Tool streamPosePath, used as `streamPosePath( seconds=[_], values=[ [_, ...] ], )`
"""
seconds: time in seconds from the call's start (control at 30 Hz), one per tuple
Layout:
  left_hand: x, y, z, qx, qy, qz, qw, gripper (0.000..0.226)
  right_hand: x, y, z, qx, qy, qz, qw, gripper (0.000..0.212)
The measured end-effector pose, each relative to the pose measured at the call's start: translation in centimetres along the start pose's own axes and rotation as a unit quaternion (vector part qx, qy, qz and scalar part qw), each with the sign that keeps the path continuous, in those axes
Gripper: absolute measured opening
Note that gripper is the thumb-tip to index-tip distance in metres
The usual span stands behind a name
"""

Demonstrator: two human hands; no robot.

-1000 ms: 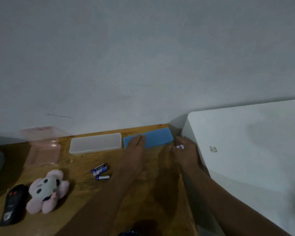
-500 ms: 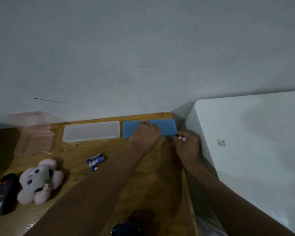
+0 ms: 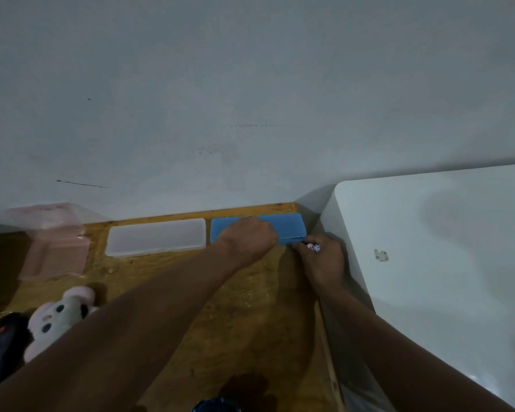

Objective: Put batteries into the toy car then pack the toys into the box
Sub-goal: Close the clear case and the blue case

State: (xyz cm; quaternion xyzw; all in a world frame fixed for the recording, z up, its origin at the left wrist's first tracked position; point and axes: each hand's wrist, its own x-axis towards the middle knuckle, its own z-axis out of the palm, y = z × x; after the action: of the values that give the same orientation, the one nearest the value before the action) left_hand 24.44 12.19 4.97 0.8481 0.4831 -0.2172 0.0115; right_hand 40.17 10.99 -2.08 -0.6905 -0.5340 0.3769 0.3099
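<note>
1. Found at the upper middle of the frame, at the far edge of the worktop (image 3: pixel 250 322) and against the wall: the blue box (image 3: pixel 289 227), with the long axis running left to right.
2. Gripping this box from above with the left hand (image 3: pixel 250 239), with curled fingers over the lid, about the middle of the length.
3. Touching the near right corner of the box with the right hand (image 3: pixel 321 263), while pinching a small white, red and blue thing (image 3: pixel 313 247); cannot tell if a battery.
4. Judged as the step of opening the box: holding down with the left, prying at the near right corner with the right, the nearer one to that end.
5. Waiting at the lower left of the frame, well apart from the box and from both hands: the pink plush toy (image 3: pixel 60 316) and, just beside it, a black device (image 3: pixel 0 346) with red buttons.
6. Worth some care: very little room between the right end of the box and the white cabinet (image 3: pixel 428 248).
</note>
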Motion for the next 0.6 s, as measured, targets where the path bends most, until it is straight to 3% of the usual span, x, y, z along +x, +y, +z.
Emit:
streamPosePath(
  seconds=[0.33,0.5,0.6],
  values=[
    [-0.2,-4.1,-3.2,-0.150,-0.016,-0.051,0.987,0.013,-0.6,-1.6,-0.8,-0.104,-0.037,0.026,0.994,0.011],
    [0.1,-5.4,-3.3,-0.178,-0.013,-0.049,0.983,0.021,-0.4,-3.8,-2.2,-0.066,-0.118,0.084,0.987,0.010],
    [0.4,-5.9,-3.2,-0.188,-0.018,-0.048,0.981,0.022,0.0,-6.0,-3.5,-0.095,-0.228,0.076,0.966,0.005]
  ],
)
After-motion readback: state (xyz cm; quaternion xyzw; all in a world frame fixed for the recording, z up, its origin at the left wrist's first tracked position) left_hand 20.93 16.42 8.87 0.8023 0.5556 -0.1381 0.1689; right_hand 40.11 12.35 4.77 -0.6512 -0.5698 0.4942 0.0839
